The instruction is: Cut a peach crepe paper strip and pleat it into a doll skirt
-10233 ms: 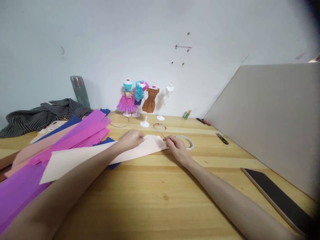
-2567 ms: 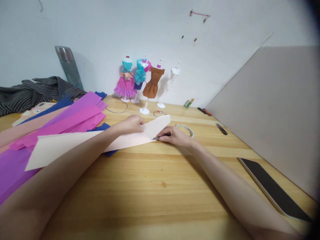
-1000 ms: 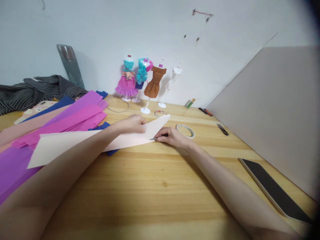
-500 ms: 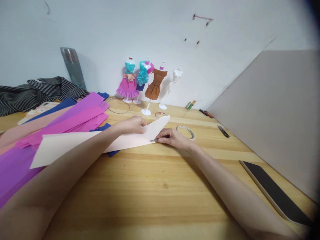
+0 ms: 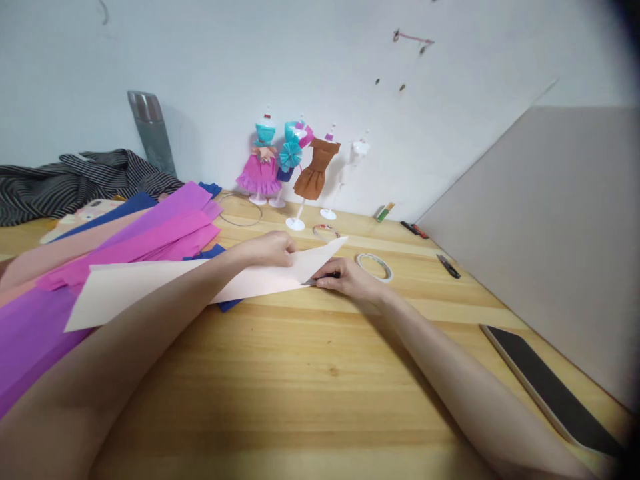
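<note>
Now, the pale pink paper strip has its right end raised in a pointed flap, where ten seconds ago that end lay much flatter; since the last half second, the flap's tip seems to have dipped a little, while both hands have kept nearly the same pose. The left hand is curled with its fingers gripping the strip just short of the flap. The right hand pinches a small dark-handled cutting tool, whose metal tip meets the paper near the lower edge, below the flap; whether it is scissors or a knife, I cannot tell. That suggests the flap is partly parted from the lower edge, though the cut itself is hidden. The strip lies crosswise in front of the person, its long axis running from the near left to slightly farther away at the right, with the broad end at the left and the flap pointing right and away. Its left part overlaps the purple paper, passing beneath the left forearm, while its middle covers part of the dark blue paper on the wooden table.
</note>
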Motion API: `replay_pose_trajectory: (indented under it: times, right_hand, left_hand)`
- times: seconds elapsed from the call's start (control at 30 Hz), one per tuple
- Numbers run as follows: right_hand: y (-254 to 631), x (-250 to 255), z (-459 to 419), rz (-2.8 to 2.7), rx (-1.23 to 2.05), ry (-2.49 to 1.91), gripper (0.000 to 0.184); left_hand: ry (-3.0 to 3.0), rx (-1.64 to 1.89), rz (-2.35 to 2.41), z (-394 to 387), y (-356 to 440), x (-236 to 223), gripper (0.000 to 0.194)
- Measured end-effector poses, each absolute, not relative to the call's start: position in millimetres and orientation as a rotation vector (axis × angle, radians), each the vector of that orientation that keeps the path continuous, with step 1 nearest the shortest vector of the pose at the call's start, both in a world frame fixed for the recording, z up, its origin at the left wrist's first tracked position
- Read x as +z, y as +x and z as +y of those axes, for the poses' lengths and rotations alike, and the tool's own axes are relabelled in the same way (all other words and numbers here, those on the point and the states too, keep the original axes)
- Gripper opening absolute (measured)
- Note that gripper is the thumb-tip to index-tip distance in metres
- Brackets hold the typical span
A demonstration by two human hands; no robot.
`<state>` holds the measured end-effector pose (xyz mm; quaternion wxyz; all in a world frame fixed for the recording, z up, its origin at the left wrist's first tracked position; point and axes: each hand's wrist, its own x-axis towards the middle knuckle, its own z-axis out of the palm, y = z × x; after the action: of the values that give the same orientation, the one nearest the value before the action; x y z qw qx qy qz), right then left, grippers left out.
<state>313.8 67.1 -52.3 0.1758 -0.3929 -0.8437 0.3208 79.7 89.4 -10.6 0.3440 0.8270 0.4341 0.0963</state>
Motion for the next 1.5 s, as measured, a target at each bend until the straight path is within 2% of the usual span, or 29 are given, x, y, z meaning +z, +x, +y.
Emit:
replay_pose_trajectory:
  times: [0.33,0.6,0.83,1.07,1.27,1.5]
  right_hand:
    - [331.2,-47.2,70.0,-2.41,0.885,-1.15,0.03]
    - [350.3,-36.8,72.1,-2.347,0.928,-1.178,0.031]
    - [372.1,-45.0,78.6,-2.178,1.008,-1.265,0.036]
    - [360.6,-43.7,74.2,-2.264,0.976,-1.181,0.031]
    - [346.3,-41.4,70.9,-2.318,0.939,-1.053,0.027]
    - [339.8,-44.1,68.8,-2.328,0.906,-1.113,0.023]
  left_hand:
    - [2.27,0.145,1.125,93.2,74.2,-5.5,0.01]
    - [2.316,0.017,1.233,95.9,73.0,-3.7,0.031]
    - [2.37,-0.127,1.31,99.5,64.1,1.0,0.023]
    - [2.44,-0.06,1.276,92.4,55.8,5.6,0.013]
    - [2.492,-0.055,1.318,86.5,59.8,5.6,0.015]
    - [2.506,-0.044,1.382,77.6,63.4,16.0,0.02]
